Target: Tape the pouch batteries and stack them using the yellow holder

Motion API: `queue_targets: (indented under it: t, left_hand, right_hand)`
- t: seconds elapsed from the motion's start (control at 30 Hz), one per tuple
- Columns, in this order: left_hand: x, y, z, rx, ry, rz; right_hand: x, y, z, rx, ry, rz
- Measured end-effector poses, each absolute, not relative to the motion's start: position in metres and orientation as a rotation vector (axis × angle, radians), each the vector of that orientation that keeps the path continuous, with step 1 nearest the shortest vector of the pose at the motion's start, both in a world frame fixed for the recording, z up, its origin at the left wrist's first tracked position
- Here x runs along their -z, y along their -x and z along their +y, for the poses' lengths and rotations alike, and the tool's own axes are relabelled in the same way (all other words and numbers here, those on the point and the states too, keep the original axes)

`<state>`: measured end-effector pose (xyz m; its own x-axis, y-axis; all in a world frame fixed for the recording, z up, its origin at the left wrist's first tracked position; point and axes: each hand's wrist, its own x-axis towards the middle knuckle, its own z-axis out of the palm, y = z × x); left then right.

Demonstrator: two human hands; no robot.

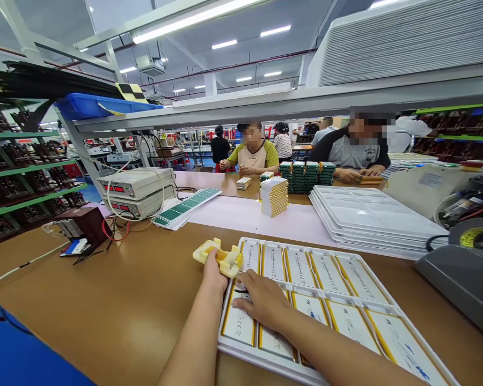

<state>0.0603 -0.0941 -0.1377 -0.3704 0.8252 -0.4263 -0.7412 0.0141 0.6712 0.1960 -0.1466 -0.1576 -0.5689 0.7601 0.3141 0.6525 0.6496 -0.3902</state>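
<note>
My left hand (215,272) is wrapped round a pale yellow plastic fixture (230,262), held just off the left corner of a white tray (362,264). Flat white battery packs (274,261) with yellow edges lie in two rows of compartments in the tray. Over the near-left pack (239,324) reaches my right hand (261,297), its thumb and fingers apart. A small dark strip shows between thumb and fingers; whether they touch it is unclear.
Stacked white trays (370,212) and a tape dispenser (462,273) stand right. Behind are a pack stack (274,195) and green sheets (189,206). Meters (139,185) and a wired brown device (82,228) stand left. Two people sit opposite; a shelf (225,110) crosses above.
</note>
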Motion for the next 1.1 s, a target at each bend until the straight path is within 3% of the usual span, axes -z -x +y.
queue_targets:
  t: [0.4, 0.67, 1.1]
  left_hand:
    - [0.136, -0.061, -0.093, -1.662, -0.125, 1.061]
    - [0.132, -0.057, -0.091, -1.654, -0.119, 1.052]
    - [0.132, -0.056, -0.091, -1.673, -0.123, 1.058]
  right_hand:
    - [0.155, -0.204, -0.14, -0.477, 0.96, -2.485]
    - [0.158, -0.217, -0.118, -0.861, 0.862, -2.09]
    - [0.15, -0.219, -0.114, -0.771, 0.862, -1.921]
